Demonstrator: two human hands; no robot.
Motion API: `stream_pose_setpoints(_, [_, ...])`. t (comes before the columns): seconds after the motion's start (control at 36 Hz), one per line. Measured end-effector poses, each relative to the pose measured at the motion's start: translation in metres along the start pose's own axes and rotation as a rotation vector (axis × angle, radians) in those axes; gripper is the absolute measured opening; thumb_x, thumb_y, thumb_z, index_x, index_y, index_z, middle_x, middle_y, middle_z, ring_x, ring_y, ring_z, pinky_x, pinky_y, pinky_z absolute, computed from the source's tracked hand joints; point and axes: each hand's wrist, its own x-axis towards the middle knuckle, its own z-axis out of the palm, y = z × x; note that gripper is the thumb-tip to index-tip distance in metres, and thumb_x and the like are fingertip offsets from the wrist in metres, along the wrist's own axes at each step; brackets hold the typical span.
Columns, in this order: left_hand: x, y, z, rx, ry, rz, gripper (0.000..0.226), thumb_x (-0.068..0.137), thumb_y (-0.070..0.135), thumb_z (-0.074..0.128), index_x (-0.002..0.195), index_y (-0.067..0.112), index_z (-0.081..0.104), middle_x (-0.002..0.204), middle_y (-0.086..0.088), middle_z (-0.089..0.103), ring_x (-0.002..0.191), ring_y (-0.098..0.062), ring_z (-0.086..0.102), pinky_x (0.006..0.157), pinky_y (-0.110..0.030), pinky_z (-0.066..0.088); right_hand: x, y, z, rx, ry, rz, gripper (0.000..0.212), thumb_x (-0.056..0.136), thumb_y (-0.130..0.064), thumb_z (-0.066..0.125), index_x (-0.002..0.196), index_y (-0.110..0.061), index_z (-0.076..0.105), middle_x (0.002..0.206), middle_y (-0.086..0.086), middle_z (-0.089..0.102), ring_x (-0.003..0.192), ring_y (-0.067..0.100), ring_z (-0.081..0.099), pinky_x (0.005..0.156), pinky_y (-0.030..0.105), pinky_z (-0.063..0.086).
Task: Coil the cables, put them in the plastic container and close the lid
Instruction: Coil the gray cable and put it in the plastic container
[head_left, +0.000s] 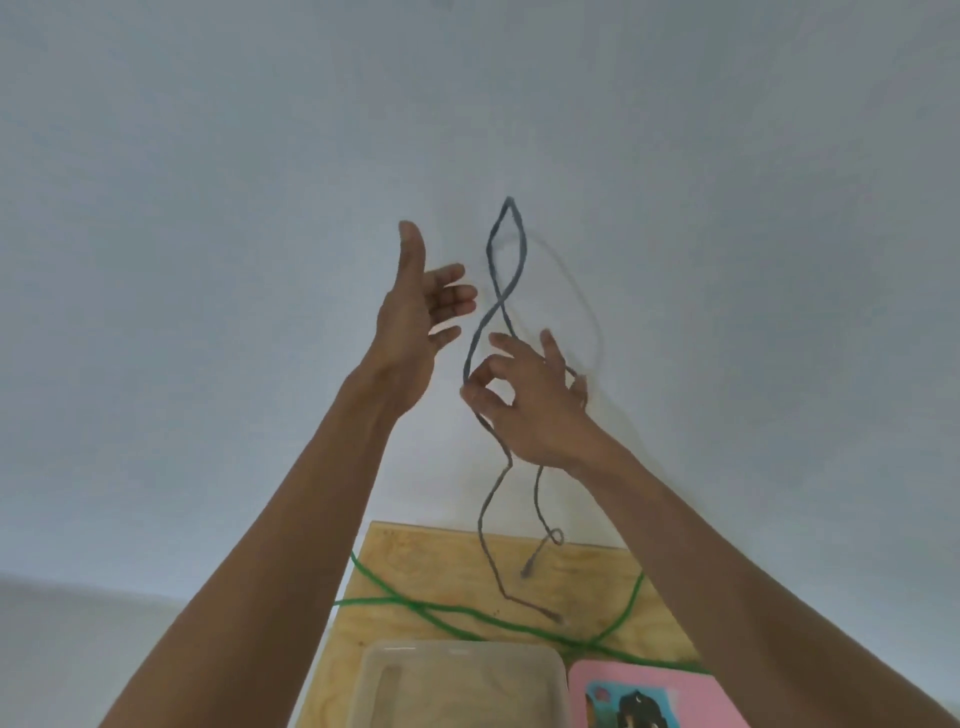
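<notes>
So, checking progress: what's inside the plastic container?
No cable shows inside the plastic container; its near part is out of frame. The grey cable is pinched by the right hand.

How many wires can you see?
2. The grey cable is held up in the air by the right hand, its ends dangling over the wooden table. The green cable lies across the table. More may be out of view.

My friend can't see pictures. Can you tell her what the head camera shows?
A person's right hand pinches a grey cable, raised in a twisted loop with both ends dangling, while the open left hand reaches toward it. Below, a green cable lies on a wooden table beside a clear plastic container and a pink lid.
</notes>
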Motion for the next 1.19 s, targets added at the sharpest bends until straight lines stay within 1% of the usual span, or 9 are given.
stream_pose_setpoints(0.14, [-0.023,-0.065,-0.016,0.200,-0.188,-0.002,0.085,0.081,0.084,0.023,0.113,0.022,0.071,0.103,-0.002,0.077,0.107,-0.018,0.069,0.104,-0.043,0.043,0.015,-0.010,-0.022,0.169,0.198,-0.050,0.022,0.086,-0.059,0.052,0.084,-0.039,0.062,0.119,-0.017,0.063,0.132,0.024,0.044,0.108,0.061,0.033])
stream_pose_setpoints(0.22, [-0.039,-0.099,-0.024,0.318,-0.321,-0.029,0.065,0.088,0.072,0.043,0.098,0.015,0.074,0.093,-0.008,0.078,0.099,-0.024,0.072,0.099,-0.041,0.048,0.024,-0.016,-0.041,0.391,0.276,-0.019,0.018,0.090,-0.047,0.061,0.083,-0.032,0.067,0.101,-0.010,0.070,0.100,0.013,0.062,0.091,0.035,0.049])
stream_pose_setpoints(0.33, [-0.055,-0.124,-0.041,0.343,-0.395,-0.036,0.031,0.096,0.031,0.061,0.068,0.017,0.065,0.067,-0.015,0.063,0.063,-0.022,0.063,0.079,-0.039,0.052,0.035,-0.016,-0.067,0.621,0.416,0.059,0.017,0.095,-0.027,0.064,0.079,-0.021,0.066,0.073,-0.009,0.061,0.065,0.000,0.052,0.062,0.008,0.041])
stream_pose_setpoints(0.44, [-0.064,-0.133,-0.067,0.221,-0.351,-0.127,0.033,0.099,0.028,0.058,0.073,0.008,0.061,0.059,-0.003,0.040,0.052,-0.017,0.042,0.077,-0.044,0.049,0.047,0.004,-0.088,0.686,0.563,0.305,0.019,0.092,-0.024,0.062,0.074,-0.018,0.064,0.068,-0.005,0.060,0.060,0.007,0.054,0.048,0.011,0.042])
stream_pose_setpoints(0.58, [-0.066,-0.122,-0.077,0.231,-0.215,-0.178,0.039,0.100,0.037,0.052,0.080,0.004,0.063,0.055,0.001,0.024,0.049,-0.015,0.021,0.047,-0.026,0.028,0.046,0.047,-0.070,0.210,0.398,0.440,0.025,0.090,-0.025,0.055,0.086,-0.004,0.069,0.080,0.006,0.066,0.076,0.022,0.064,0.056,0.020,0.043])
stream_pose_setpoints(0.67, [-0.062,-0.110,-0.066,0.263,-0.203,-0.169,0.039,0.101,0.036,0.054,0.082,0.004,0.066,0.053,0.003,0.025,0.050,-0.016,0.015,0.047,-0.026,0.016,0.033,0.057,-0.047,-0.143,0.149,0.532,0.034,0.085,-0.034,0.054,0.106,-0.008,0.063,0.105,0.008,0.064,0.101,0.030,0.066,0.083,0.030,0.051])
stream_pose_setpoints(0.86, [-0.050,-0.092,-0.041,0.463,-0.195,-0.156,0.032,0.103,0.028,0.053,0.093,0.006,0.074,0.053,0.008,0.037,0.047,-0.011,0.028,0.047,-0.027,0.021,0.005,0.052,-0.018,-0.354,-0.360,0.393,0.029,0.092,-0.036,0.057,0.085,-0.009,0.066,0.076,0.004,0.077,0.063,0.015,0.075,0.069,0.033,0.062])
stream_pose_setpoints(1.0, [-0.044,-0.074,-0.020,0.508,-0.285,-0.114,0.031,0.103,0.025,0.052,0.095,0.004,0.074,0.050,0.012,0.038,0.046,-0.011,0.032,0.046,-0.025,0.026,-0.003,0.040,-0.016,0.004,-0.222,0.062,0.028,0.091,-0.017,0.068,0.117,-0.024,0.060,0.097,-0.017,0.059,0.066,0.000,0.061,0.056,0.014,0.043])
stream_pose_setpoints(1.19, [-0.037,-0.049,-0.005,0.514,-0.442,-0.082,0.033,0.102,0.029,0.055,0.094,0.005,0.076,0.059,0.001,0.040,0.052,-0.015,0.032,0.047,-0.025,0.027,0.001,0.037,-0.030,-0.084,0.047,-0.077,0.032,0.081,-0.028,0.078,0.093,-0.023,0.048,0.078,-0.003,0.060,0.064,0.014,0.054,0.061,0.033,0.050])
